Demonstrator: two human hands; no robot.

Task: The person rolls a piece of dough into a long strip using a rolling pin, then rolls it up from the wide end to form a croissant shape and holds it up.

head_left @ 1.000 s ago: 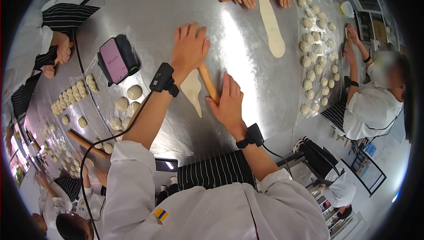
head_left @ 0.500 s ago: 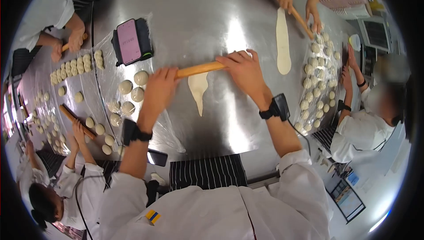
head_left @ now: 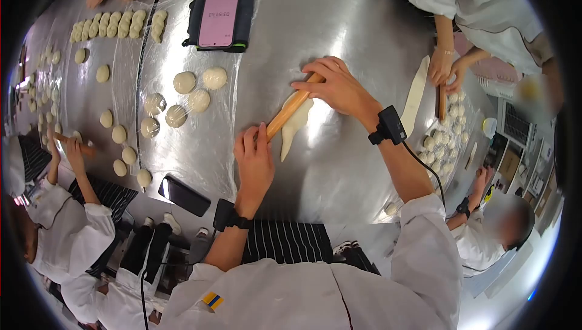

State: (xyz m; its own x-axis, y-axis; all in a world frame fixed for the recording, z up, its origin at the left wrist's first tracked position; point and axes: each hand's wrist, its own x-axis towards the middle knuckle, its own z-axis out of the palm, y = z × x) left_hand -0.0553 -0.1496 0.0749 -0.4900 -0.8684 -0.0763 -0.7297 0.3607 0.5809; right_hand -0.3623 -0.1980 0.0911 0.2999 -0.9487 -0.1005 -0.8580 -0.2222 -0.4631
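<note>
A wooden rolling pin (head_left: 287, 113) lies slantwise over a flattened piece of dough (head_left: 293, 131) on the steel table. My left hand (head_left: 254, 161) is closed round its near end. At the far end, my right hand (head_left: 336, 86) grips the pin with the fingers curled over it. The dough is thin and uneven, with a narrow tail pointing toward me; the pin hides part of it. Left of my hands, several round dough balls (head_left: 183, 82) sit under clear plastic film (head_left: 225, 125).
A phone with a pink screen (head_left: 219, 17) rests on a dark pouch at the back. A dark phone (head_left: 184, 195) lies at the front edge. Twisted dough pieces (head_left: 114, 24) line the far left. Co-workers handle rolling pins around the table, near a long dough strip (head_left: 417, 94) on the right.
The camera view has turned, shifting the table's contents. The rolling pin went from nearly level to a steep slant, my left hand now nearer me. Both hands still hold it.
</note>
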